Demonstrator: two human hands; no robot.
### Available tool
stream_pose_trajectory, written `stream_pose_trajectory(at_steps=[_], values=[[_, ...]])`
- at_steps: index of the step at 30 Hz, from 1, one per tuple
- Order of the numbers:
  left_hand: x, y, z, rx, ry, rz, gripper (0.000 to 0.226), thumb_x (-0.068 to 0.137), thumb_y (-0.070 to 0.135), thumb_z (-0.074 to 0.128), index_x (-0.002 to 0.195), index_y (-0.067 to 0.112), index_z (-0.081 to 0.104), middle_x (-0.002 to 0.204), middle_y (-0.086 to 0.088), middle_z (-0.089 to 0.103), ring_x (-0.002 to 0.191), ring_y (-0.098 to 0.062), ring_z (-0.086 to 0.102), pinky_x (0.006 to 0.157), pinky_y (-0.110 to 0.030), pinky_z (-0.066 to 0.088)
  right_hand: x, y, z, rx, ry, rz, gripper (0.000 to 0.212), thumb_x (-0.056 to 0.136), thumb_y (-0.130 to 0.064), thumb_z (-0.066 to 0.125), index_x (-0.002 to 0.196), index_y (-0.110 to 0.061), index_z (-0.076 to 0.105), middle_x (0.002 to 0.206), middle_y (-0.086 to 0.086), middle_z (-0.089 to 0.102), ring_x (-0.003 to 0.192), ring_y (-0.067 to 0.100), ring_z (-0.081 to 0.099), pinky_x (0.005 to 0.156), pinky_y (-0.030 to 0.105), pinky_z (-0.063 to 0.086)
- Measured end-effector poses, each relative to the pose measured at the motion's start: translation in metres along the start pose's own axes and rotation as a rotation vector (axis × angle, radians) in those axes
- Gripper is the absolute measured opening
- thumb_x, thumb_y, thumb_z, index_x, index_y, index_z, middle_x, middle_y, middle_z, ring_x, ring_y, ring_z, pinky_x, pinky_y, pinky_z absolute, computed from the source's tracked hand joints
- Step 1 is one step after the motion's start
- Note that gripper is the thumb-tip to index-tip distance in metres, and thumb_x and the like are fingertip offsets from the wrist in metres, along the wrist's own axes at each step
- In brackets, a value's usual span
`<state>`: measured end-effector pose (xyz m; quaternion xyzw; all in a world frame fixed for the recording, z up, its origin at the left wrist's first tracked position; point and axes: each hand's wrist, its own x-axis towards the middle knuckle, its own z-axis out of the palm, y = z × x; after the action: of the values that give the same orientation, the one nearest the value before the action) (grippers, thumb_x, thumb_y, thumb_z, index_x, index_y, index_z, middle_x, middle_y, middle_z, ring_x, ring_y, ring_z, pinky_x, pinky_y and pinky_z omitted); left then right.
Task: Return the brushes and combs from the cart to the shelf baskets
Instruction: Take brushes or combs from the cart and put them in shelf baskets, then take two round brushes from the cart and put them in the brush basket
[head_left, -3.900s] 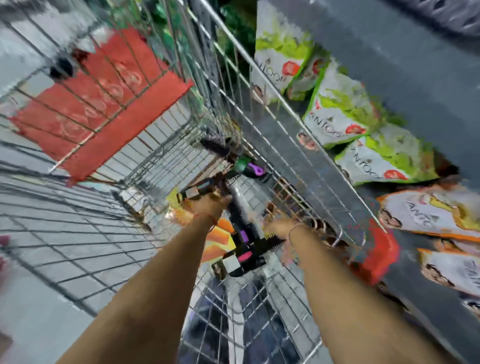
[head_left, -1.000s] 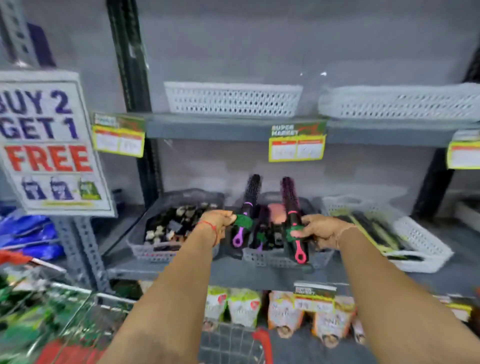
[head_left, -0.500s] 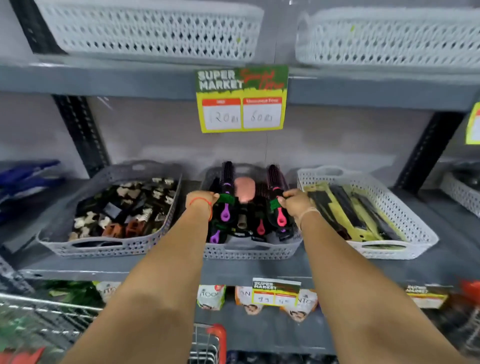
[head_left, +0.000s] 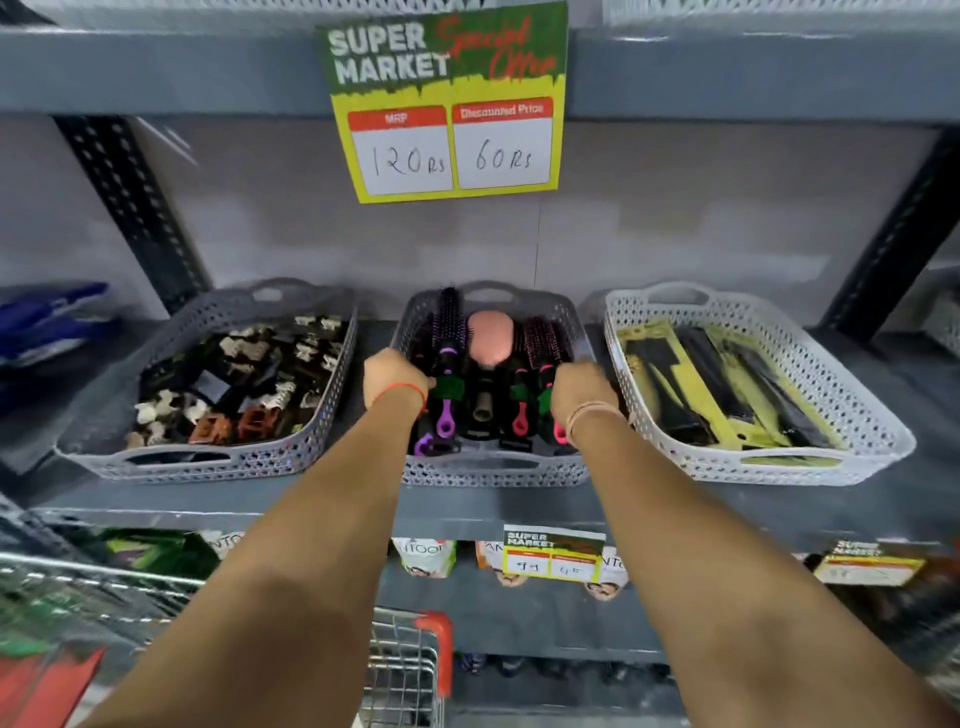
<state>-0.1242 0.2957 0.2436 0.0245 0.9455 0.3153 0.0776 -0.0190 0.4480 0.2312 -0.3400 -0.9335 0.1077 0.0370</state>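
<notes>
The grey middle basket (head_left: 493, 470) on the shelf holds several round brushes and a pink paddle brush (head_left: 490, 340). My left hand (head_left: 392, 376) is inside the basket's left side, closed on a black round brush with a purple handle (head_left: 448, 358) and a green tag. My right hand (head_left: 579, 387) is in the right side, closed on a round brush with a pink handle (head_left: 545, 358). Both brushes lie low in the basket among the others. My fingers are hidden behind the backs of the hands.
A grey basket (head_left: 208, 457) of hair clips stands to the left, a white basket (head_left: 779, 467) of black combs in yellow packs to the right. A price sign (head_left: 449, 104) hangs from the upper shelf. The cart (head_left: 405, 670) with a red handle is below, against the shelf.
Both hands went from the cart up to the shelf with a brush each. Over the last second they lowered the brushes from upright into the middle basket, and the view moved closer.
</notes>
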Motion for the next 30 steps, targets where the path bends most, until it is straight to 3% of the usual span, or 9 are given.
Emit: stream_pose_trajectory(at_steps=[5,8,11,14,19,22,26,29,30], values=[[-0.019,-0.036,-0.034,0.094,0.152,0.306,0.045,0.087,0.038,0.057,0.118,0.005,0.060,0.119,-0.024,0.064,0.115,-0.039,0.057,0.093,-0.041,0.046,-0.020,-0.015,-0.005,-0.001,0.082,-0.116,0.066,0.094,-0.046,0.039,0.142,-0.003,0.027,0.152,0.022,0.024,0.139,0.038,0.025,0.111,0.047,0.031],[-0.026,-0.088,-0.074,0.257,0.386,0.483,0.061,0.085,0.051,0.043,0.126,0.008,0.059,0.138,-0.019,0.052,0.133,-0.041,0.038,0.107,-0.045,0.034,-0.051,-0.062,-0.016,-0.006,0.291,-0.254,0.067,0.091,-0.054,0.034,0.139,-0.006,0.033,0.148,0.020,0.031,0.133,0.037,0.034,0.102,0.049,0.039],[-0.034,-0.163,-0.122,0.183,0.544,0.342,0.065,0.083,0.050,0.036,0.124,0.005,0.059,0.143,-0.021,0.046,0.134,-0.045,0.034,0.105,-0.049,0.031,-0.095,-0.134,-0.015,0.068,0.466,-0.524,0.061,0.086,-0.054,0.039,0.121,-0.006,0.053,0.125,0.022,0.056,0.104,0.039,0.059,0.073,0.045,0.055],[-0.046,-0.243,-0.157,0.099,0.602,0.111,0.070,0.085,0.052,0.029,0.123,0.001,0.058,0.130,-0.028,0.053,0.122,-0.044,0.044,0.101,-0.046,0.035,-0.146,-0.206,0.005,0.269,0.529,-0.802,0.056,0.084,-0.050,0.041,0.111,-0.006,0.061,0.106,0.019,0.066,0.086,0.035,0.068,0.055,0.037,0.055],[-0.060,-0.333,-0.145,-0.336,0.320,-0.250,0.053,0.094,0.048,0.038,0.118,0.005,0.059,0.117,-0.028,0.061,0.109,-0.042,0.058,0.090,-0.041,0.048,-0.196,-0.275,0.070,0.482,-0.071,-0.779,0.054,0.091,-0.053,0.040,0.129,-0.014,0.046,0.092,0.020,0.071,0.082,0.038,0.065,0.057,0.036,0.043],[-0.074,-0.388,-0.116,-0.646,0.196,-0.515,0.054,0.093,0.056,0.030,0.089,0.010,0.059,0.091,-0.020,0.058,0.063,-0.027,0.054,0.039,-0.018,0.046,-0.205,-0.296,0.135,0.645,-0.616,-0.529,0.059,0.088,-0.062,0.033,0.124,-0.018,0.049,0.086,0.015,0.068,0.071,0.032,0.067,0.060,0.039,0.054],[-0.092,-0.446,-0.053,-0.683,0.219,-0.689,0.049,0.091,0.053,0.039,0.068,0.013,0.055,0.065,-0.015,0.053,0.062,-0.026,0.050,0.057,-0.027,0.043,-0.206,-0.288,0.223,0.531,-0.890,-0.437,0.071,0.090,-0.059,0.032,0.124,0.001,0.048,0.094,0.024,0.068,0.054,0.018,0.055,0.038,0.019,0.038],[-0.103,-0.474,-0.006,-0.759,0.206,-0.831,0.059,0.085,0.060,0.043,0.090,0.004,0.062,0.076,-0.023,0.058,0.063,-0.031,0.056,0.055,-0.030,0.047,-0.202,-0.267,0.278,0.490,-0.998,-0.319,0.059,0.089,-0.060,0.033,0.095,-0.006,0.057,0.089,0.022,0.063,0.056,0.020,0.057,0.036,0.019,0.037],[-0.106,-0.479,0.007,-0.814,0.202,-0.890,0.055,0.088,0.057,0.042,0.088,0.005,0.059,0.075,-0.019,0.057,0.060,-0.028,0.053,0.051,-0.027,0.043,-0.199,-0.259,0.294,0.473,-1.018,-0.277,0.056,0.089,-0.060,0.033,0.098,-0.011,0.058,0.093,0.020,0.065,0.061,0.022,0.060,0.035,0.018,0.038]])
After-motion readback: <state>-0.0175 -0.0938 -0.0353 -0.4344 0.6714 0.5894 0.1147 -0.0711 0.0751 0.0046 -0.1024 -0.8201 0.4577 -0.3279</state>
